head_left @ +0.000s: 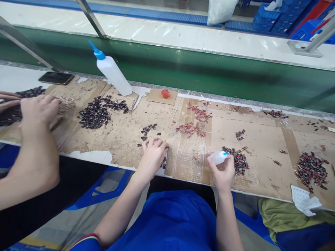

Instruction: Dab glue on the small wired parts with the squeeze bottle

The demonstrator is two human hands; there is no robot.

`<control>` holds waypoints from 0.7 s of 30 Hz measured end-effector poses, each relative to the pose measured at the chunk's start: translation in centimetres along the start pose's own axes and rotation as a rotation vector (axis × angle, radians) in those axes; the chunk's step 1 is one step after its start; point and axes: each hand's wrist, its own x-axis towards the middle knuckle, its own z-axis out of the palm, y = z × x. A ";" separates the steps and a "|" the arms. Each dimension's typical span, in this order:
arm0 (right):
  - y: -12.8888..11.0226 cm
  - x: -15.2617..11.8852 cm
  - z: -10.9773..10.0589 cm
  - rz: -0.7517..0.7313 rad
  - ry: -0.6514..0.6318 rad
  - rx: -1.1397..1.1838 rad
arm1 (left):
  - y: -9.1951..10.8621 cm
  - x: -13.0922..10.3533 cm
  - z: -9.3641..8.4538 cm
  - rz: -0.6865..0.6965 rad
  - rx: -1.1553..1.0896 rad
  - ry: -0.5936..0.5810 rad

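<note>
My right hand [224,172] is closed around a small white squeeze bottle [217,158], which lies tilted with its blue tip to the right. Just beyond that hand is a pile of small black-and-red parts [239,162]. My left hand [155,153] rests at the front of the cardboard, its fingers curled together; whatever they hold is hidden. Beside it, several small black parts [147,131] are scattered, and more show under its palm side near the edge. Loose red parts [191,129] lie between my two hands, farther back.
A large white bottle [113,75] with a blue nozzle stands at the back left, near a black parts heap [95,113]. A red cap [165,93] sits on a cardboard piece. At far left a co-worker's hand [39,108] works. A phone [56,78] lies behind.
</note>
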 end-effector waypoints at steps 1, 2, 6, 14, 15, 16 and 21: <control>0.0 -0.1 -0.2 0.005 0.009 0.009 | -0.1 0.2 0.2 0.021 -0.001 0.000; 0.0 -0.2 -0.3 0.000 0.026 0.009 | -0.1 0.4 0.3 0.040 -0.005 -0.006; -0.4 -0.4 -0.9 -0.026 0.069 0.036 | 0.8 1.0 0.8 0.087 -0.047 -0.061; 0.3 -0.5 -0.4 0.117 0.223 0.269 | 3.5 0.2 2.0 0.246 -0.200 -0.145; 0.4 -0.6 -0.2 0.121 0.245 0.287 | 3.5 0.1 2.2 0.229 -0.211 -0.134; 0.5 -0.7 0.0 0.126 0.257 0.290 | 3.5 0.0 2.3 0.211 -0.224 -0.121; 0.2 -1.1 1.1 0.108 0.245 0.149 | 3.5 -0.1 2.7 0.181 -0.298 -0.085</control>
